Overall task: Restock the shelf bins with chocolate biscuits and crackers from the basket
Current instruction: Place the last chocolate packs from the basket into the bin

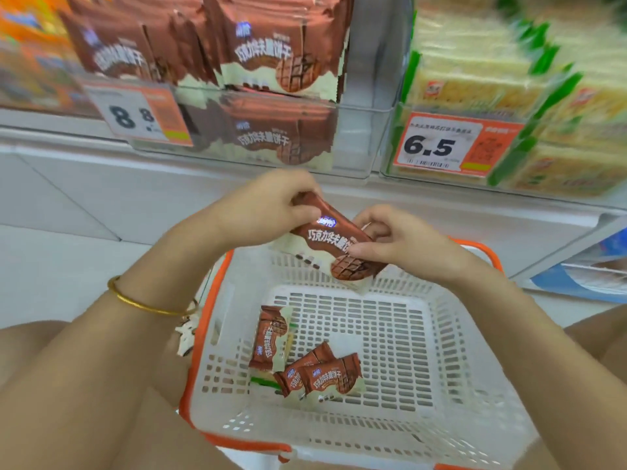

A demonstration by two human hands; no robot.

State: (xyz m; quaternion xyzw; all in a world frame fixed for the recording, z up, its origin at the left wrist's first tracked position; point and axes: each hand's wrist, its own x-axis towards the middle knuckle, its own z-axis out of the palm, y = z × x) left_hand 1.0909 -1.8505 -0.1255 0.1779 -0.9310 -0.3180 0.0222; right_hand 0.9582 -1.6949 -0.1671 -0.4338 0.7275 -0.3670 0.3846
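Our fingertips (361, 250) pinch both ends of one chocolate biscuit packet (332, 237): the left hand (268, 201) grips the upper, far end, and the right hand (400, 242) curls round the lower end with the printed biscuit. The packet slants between the two hands, its middle unsupported, above the far wall of the white basket (458, 334).

The risks, as we judge them: the glossy wrapper could slip from so light a pinch and drop back into the basket, or a hard squeeze could crack the biscuit inside. The chocolate bin (354, 144) above already looks crowded, so pushing one more in could topple the standing packets (271, 56) or spill them over the clear front. Its neighbour, the cracker bin (395, 140), stands just beside it, so a careless reach could misfile the packet.

Below our wrists, three more chocolate packets (319, 374) lie on the basket floor, near the left wall, well apart from both hands. A green edge (266, 383) shows beneath them; we cannot tell whether it is a cracker pack.
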